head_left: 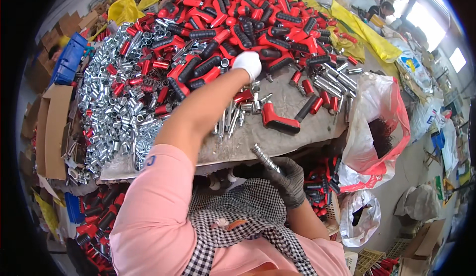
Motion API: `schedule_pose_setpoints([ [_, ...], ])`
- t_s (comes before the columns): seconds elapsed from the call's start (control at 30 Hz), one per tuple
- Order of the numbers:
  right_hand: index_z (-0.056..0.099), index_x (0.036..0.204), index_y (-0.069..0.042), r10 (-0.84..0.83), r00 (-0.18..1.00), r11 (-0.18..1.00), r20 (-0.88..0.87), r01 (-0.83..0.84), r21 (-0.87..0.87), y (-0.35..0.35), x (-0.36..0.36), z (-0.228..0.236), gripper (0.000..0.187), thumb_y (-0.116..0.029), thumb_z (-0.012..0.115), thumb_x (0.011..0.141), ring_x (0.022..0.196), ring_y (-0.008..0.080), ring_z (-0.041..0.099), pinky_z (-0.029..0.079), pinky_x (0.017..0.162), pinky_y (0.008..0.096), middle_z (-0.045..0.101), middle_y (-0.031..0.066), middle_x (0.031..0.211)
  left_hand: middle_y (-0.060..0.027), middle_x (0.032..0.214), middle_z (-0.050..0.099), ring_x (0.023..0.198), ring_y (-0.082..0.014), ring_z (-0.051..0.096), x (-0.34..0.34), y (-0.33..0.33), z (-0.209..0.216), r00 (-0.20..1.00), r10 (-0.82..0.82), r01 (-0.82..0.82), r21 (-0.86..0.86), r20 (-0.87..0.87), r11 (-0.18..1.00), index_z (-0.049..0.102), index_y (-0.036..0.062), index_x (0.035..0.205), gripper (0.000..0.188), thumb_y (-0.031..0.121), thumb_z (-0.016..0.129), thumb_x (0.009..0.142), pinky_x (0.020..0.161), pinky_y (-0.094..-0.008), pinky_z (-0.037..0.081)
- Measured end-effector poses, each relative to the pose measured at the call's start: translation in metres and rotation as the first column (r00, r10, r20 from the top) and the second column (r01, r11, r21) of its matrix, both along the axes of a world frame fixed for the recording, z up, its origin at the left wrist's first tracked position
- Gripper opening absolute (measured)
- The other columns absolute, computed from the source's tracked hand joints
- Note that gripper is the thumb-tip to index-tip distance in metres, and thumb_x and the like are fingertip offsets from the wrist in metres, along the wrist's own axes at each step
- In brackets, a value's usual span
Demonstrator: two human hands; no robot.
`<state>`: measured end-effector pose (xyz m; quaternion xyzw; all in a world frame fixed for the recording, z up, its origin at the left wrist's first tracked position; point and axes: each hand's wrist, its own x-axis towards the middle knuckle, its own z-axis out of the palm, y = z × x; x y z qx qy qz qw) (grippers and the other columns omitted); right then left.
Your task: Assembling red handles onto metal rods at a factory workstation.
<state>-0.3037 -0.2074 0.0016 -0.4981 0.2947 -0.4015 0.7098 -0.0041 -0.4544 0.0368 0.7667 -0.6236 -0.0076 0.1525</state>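
My left hand [247,66], in a white glove, reaches over the front edge of a big heap of red and black pistol-shaped handles [243,33]. Its fingers point down and are hidden by the back of the hand. Closer to my body, my right hand [289,181], in a dark grey glove, is closed around a silver metal rod [266,158] with a ridged, spring-like part. The rod tilts up to the left. Between the hands a single red and black handle [280,121] lies on the grey cloth-covered table [297,136]. Silver shafts [230,121] lie below my left forearm.
Silver metal sleeves [111,107] cover the table's left side. Longer silver rods [333,83] and red cylinders [317,104] lie at the right. A white and red sack [372,127] stands at the right edge, and a cardboard box [52,132] at the left. More handles [101,216] fill the space below.
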Motion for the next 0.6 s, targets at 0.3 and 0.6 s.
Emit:
schedule_pose_setpoints([
  [0.3, 0.063, 0.112, 0.0, 0.002, 0.981, 0.974, 0.193, -0.046, 0.222, -0.016, 0.038, -0.013, 0.038, -0.029, 0.073, 0.09, 0.064, 0.0118, 0.054, 0.044, 0.056, 0.0238, 0.062, 0.0053, 0.083, -0.0196, 0.13, 0.061, 0.102, -0.0273, 0.069, 0.007, 0.244, 0.023, 0.309, -0.362, 0.082, -0.354, -0.879, 0.931, 0.046, -0.004, 0.143, 0.045, 0.009, 0.053, 0.1, 0.083, -0.0365, 0.06],
  [0.6, 0.063, 0.112, -0.003, 0.223, 0.907, 0.883, 0.356, -0.343, 0.321, 0.001, 0.108, -0.017, 0.038, -0.034, 0.071, 0.092, 0.062, 0.0106, 0.056, 0.046, 0.056, 0.0225, 0.065, 0.0034, 0.081, -0.0224, 0.144, 0.047, 0.13, -0.026, 0.052, -0.04, 0.387, -0.015, 0.179, -0.241, 0.317, -0.176, -0.954, 0.932, 0.006, -0.0048, 0.158, 0.09, 0.018, 0.064, 0.093, 0.105, -0.0368, 0.046],
])
